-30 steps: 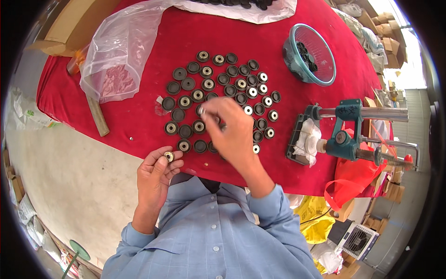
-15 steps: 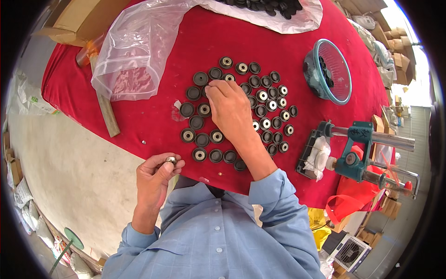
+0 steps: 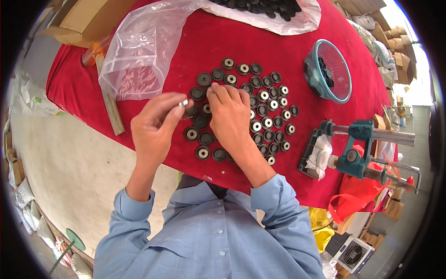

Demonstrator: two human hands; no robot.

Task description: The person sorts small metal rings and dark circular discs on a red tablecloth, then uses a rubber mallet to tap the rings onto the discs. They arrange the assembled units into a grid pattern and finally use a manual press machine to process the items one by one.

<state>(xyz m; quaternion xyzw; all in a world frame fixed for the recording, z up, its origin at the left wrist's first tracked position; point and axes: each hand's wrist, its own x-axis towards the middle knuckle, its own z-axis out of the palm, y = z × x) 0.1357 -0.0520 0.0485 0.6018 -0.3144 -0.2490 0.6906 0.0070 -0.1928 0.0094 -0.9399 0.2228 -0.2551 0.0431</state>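
Observation:
Between the thumb and fingers of my left hand (image 3: pixel 154 124) is a small shiny metal bearing (image 3: pixel 184 102), raised just left of the group of parts. My right hand (image 3: pixel 231 120) rests over the middle of that group, fingers bent downward; whatever they grip is hidden under them. Around it sit many round black caps (image 3: pixel 203 79), set close together on the red cloth (image 3: pixel 209 46). Some caps, such as the near one (image 3: pixel 202 152), have a metal bearing seated in the centre, while others are bare black inside.
A teal basket (image 3: pixel 347 74) with black parts stands at the right, above a green hand press (image 3: pixel 353 156). A clear plastic bag (image 3: pixel 139 56) and a wooden stick (image 3: pixel 110 109) lie left. At the far edge, black pieces (image 3: pixel 274 7) lie on a white sack.
My left hand has risen from the table's near edge up and right to the caps, carrying the bearing. My right hand has shifted only slightly, staying over the group.

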